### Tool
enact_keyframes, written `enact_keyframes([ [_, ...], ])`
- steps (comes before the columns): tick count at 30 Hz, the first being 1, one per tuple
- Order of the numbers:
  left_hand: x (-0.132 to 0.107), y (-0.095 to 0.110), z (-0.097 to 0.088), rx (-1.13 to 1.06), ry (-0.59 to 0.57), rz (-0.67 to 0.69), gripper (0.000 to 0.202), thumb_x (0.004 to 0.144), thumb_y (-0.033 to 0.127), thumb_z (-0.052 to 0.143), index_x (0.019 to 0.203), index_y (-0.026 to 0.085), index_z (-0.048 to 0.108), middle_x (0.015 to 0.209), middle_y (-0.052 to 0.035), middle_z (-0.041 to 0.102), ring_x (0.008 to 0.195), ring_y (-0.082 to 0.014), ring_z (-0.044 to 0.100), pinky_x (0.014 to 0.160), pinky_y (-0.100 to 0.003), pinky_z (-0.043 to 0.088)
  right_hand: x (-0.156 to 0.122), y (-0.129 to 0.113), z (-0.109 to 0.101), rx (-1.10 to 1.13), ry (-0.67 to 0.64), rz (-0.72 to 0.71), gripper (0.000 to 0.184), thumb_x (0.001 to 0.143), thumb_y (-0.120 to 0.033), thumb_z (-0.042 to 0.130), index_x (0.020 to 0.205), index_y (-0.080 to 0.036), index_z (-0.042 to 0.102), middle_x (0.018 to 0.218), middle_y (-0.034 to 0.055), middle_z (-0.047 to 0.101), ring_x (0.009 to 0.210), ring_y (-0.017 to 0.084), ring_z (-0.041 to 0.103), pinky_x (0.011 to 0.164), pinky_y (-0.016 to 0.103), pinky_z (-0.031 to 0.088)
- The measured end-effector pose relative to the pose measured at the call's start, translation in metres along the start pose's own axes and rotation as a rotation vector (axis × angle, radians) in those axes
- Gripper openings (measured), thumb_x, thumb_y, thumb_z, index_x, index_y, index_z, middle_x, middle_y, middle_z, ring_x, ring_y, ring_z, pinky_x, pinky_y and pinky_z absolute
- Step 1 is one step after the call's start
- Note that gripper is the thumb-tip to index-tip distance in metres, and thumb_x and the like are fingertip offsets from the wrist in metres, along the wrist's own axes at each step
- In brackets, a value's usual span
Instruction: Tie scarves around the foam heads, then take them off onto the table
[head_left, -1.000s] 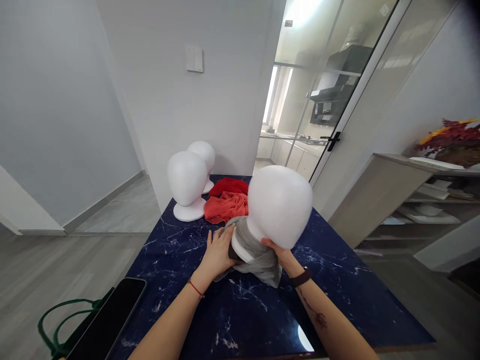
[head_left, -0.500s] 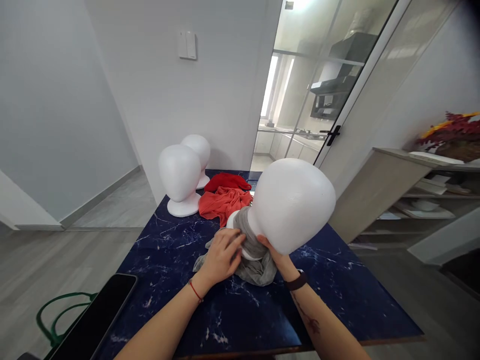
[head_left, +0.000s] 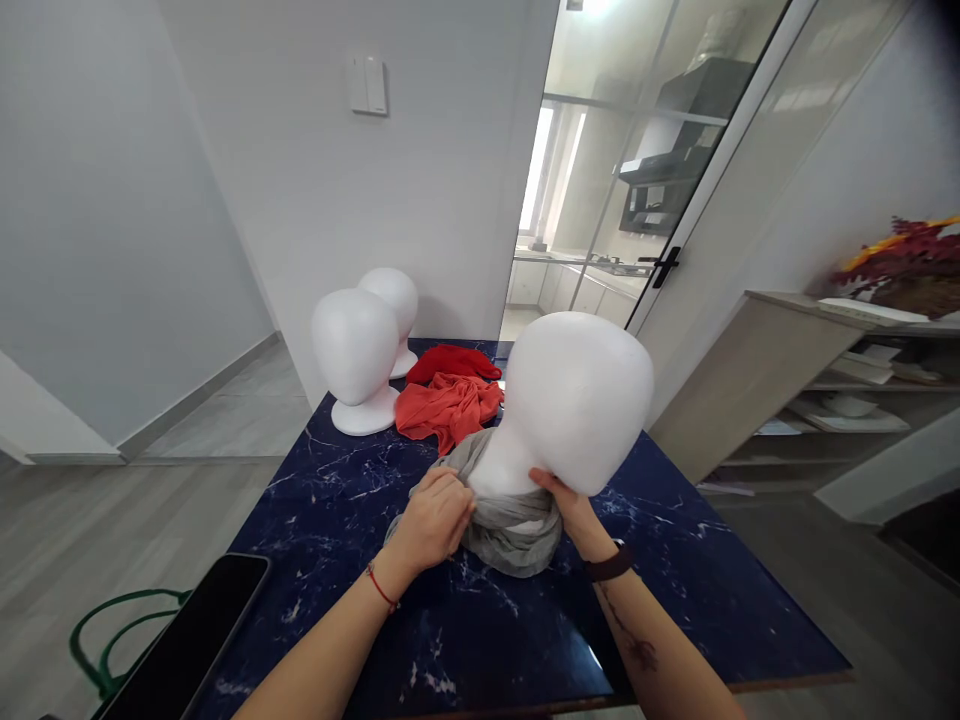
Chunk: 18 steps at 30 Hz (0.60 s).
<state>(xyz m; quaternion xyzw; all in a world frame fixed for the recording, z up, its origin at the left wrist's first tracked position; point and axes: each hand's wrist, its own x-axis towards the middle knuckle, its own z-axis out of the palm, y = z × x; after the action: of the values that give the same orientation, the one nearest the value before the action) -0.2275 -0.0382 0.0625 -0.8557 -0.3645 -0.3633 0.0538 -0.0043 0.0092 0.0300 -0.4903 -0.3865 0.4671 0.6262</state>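
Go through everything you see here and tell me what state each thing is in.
Near foam head: tilted, gray scarf bunched around its neck.
Left hand: gripping the scarf.
Right hand: holding the neck.
Far foam heads: upright, bare.
Red scarves: crumpled.
Phone: screen dark.

A white foam mannequin head (head_left: 574, 400) stands upright on the table, grey scarf (head_left: 510, 525) bunched around its neck.

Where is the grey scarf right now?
In the head view the grey scarf sits mid-table, wrapped around the neck of the near mannequin head, between the left hand and right hand, in front of the orange scarf.
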Motion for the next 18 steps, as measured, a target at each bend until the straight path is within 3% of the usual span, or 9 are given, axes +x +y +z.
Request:
enact_keyframes([
  [3, 0.003, -0.005, -0.008, 0.069, 0.022, -0.082, 0.023, 0.09, 0.019, 0.037, 0.072, 0.018, 0.051, 0.064, -0.0002, 0.053, 0.063, -0.0132, 0.046, 0.082, -0.036, 0.04, 0.005, -0.013, -0.001, 0.132, 0.04, 0.009, 0.063, 0.045, -0.035, 0.077, 0.104, -0.019, 0.063, 0.105, 0.0038, 0.067, 0.106, 0.024, 0.056, 0.103, 0.043, 0.038],
  [5, 0.005, -0.006, -0.01, 0.067, -0.027, -0.1, 0.027, 0.091, 0.02, 0.036, 0.067, 0.018, 0.049, 0.061, 0.0005, 0.052, 0.06, -0.0122, 0.044, 0.078, -0.034, 0.039, 0.007, -0.018, -0.001, 0.167, 0.069, 0.007, 0.063, 0.044, -0.035, 0.076, 0.104, -0.019, 0.063, 0.104, 0.0032, 0.067, 0.106, 0.024, 0.056, 0.103, 0.043, 0.038],
  [11, 0.011, 0.005, -0.008, 0.003, -0.224, 0.016, 0.036, 0.092, 0.028, 0.037, 0.062, 0.017, 0.054, 0.06, 0.0006, 0.052, 0.064, -0.0117, 0.048, 0.088, -0.035, 0.036, 0.008, -0.017, 0.001, 0.242, 0.124, -0.006, 0.063, 0.052, -0.039, 0.072, 0.111, -0.022, 0.059, 0.111, 0.0006, 0.065, 0.109, 0.022, 0.055, 0.102, 0.039, 0.04],
  [15, 0.01, -0.001, -0.002, 0.007, -0.294, -0.119, 0.039, 0.092, 0.035, 0.039, 0.066, 0.018, 0.061, 0.066, -0.001, 0.057, 0.07, -0.0135, 0.054, 0.092, -0.038, 0.035, 0.008, -0.022, -0.004, 0.282, 0.095, -0.013, 0.053, 0.065, -0.053, 0.061, 0.107, -0.02, 0.061, 0.103, 0.0025, 0.068, 0.104, 0.023, 0.059, 0.093, 0.038, 0.048],
  [18, 0.004, -0.014, 0.009, 0.05, -0.381, -0.21, 0.037, 0.09, 0.036, 0.042, 0.067, 0.017, 0.063, 0.07, -0.0043, 0.06, 0.074, -0.0173, 0.057, 0.085, -0.037, 0.04, 0.013, -0.034, -0.016, 0.312, 0.102, -0.067, 0.053, 0.073, -0.061, 0.051, 0.107, -0.021, 0.061, 0.101, 0.0025, 0.068, 0.104, 0.023, 0.06, 0.09, 0.039, 0.05],
])
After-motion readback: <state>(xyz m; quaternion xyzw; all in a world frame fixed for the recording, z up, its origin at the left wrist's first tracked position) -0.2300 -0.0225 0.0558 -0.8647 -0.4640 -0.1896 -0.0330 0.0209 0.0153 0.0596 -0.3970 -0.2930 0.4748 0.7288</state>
